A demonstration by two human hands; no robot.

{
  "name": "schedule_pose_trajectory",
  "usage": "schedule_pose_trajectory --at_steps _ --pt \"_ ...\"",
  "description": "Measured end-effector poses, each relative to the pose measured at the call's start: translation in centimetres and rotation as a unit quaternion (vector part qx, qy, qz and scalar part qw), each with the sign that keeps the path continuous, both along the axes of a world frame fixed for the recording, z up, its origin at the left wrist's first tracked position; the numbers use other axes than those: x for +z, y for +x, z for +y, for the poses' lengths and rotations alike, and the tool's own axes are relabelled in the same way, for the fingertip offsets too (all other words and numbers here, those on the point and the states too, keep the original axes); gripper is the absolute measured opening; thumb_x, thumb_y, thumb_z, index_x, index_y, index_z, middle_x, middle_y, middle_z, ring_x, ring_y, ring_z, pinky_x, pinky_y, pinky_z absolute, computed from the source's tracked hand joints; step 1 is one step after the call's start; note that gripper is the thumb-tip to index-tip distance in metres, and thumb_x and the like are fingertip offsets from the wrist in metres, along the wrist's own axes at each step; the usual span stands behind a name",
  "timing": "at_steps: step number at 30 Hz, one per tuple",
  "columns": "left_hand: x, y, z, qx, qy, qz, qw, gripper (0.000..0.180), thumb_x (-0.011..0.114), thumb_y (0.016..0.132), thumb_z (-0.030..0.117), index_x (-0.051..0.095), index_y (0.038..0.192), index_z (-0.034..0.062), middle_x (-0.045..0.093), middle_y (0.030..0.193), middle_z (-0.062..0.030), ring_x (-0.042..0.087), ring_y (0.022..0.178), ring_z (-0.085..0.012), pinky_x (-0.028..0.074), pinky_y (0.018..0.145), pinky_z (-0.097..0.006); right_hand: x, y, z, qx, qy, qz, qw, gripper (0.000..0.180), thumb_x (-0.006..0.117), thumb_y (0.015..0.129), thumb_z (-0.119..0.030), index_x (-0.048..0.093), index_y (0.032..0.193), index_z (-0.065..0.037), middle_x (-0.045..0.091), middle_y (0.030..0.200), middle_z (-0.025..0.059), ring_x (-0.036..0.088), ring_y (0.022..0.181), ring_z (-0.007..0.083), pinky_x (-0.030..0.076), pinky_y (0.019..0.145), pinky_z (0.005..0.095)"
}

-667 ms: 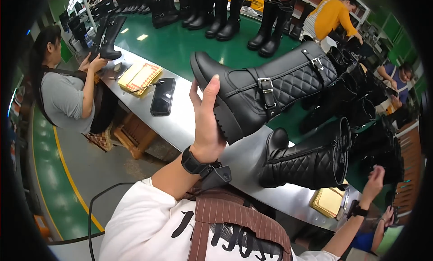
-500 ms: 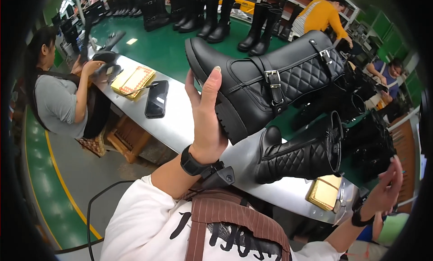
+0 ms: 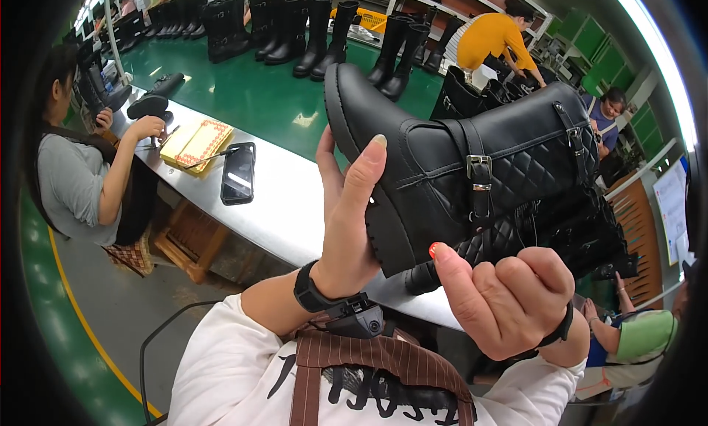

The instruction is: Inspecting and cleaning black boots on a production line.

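My left hand [image 3: 354, 212] grips a black boot [image 3: 450, 142] by its thick sole, thumb along the edge, and holds it tilted above the metal bench. The boot has a quilted shaft, straps and silver buckles. Just below its heel is my right hand [image 3: 509, 301], fingers curled in and thumb stretched toward the boot. On that thumb's tip sits a small red-and-white sticker [image 3: 434, 249]; the thumb looks apart from the boot. A second quilted black boot [image 3: 487, 239] lies behind, mostly hidden by the held boot and my right hand.
On the metal bench [image 3: 284, 227] lie a phone [image 3: 239, 173] and yellow sheets with red dots [image 3: 198, 142], a pen across them. A co-worker [image 3: 74, 168] sits at left handling black footwear. Black boots [image 3: 284, 32] line the green table [image 3: 221, 83]. Other people work at right.
My right hand has come from the far right to beneath the held boot, fingers curled, with red showing on its thumb. The boot has shifted slightly right and down in view.
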State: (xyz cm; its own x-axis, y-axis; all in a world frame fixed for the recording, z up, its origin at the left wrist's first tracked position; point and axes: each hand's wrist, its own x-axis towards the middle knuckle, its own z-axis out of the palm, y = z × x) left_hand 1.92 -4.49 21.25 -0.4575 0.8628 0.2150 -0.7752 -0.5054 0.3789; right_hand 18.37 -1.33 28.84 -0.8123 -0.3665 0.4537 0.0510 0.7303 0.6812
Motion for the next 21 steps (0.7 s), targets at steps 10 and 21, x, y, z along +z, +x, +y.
schedule_pose_trajectory --at_steps 10,21 --pt "-1.6 -0.9 0.5 0.004 -0.012 -0.008 1.000 0.061 0.053 0.096 0.039 0.025 0.142 0.0100 0.055 0.121 -0.0142 0.064 0.101 -0.0261 0.056 0.087 -0.042 -1.5 1.0 -0.9 -0.114 -0.067 -0.047 0.990 0.021 0.071 0.080 -0.020 0.073 0.094 -0.005 0.046 0.059 -0.0069 0.044 0.052 0.0098 0.035 0.058 0.0265" --pt "-13.9 -6.7 0.5 -0.104 -0.119 -0.101 0.982 0.057 0.035 0.102 0.046 0.045 0.138 0.0032 0.054 0.135 -0.0157 0.053 0.123 -0.0307 0.041 0.107 -0.046 -1.6 7.0 1.1 -0.342 -0.336 0.012 0.878 0.075 0.075 0.073 -0.008 0.045 0.142 -0.014 0.059 0.095 0.0092 0.060 0.091 0.0252 0.052 0.068 0.0339"
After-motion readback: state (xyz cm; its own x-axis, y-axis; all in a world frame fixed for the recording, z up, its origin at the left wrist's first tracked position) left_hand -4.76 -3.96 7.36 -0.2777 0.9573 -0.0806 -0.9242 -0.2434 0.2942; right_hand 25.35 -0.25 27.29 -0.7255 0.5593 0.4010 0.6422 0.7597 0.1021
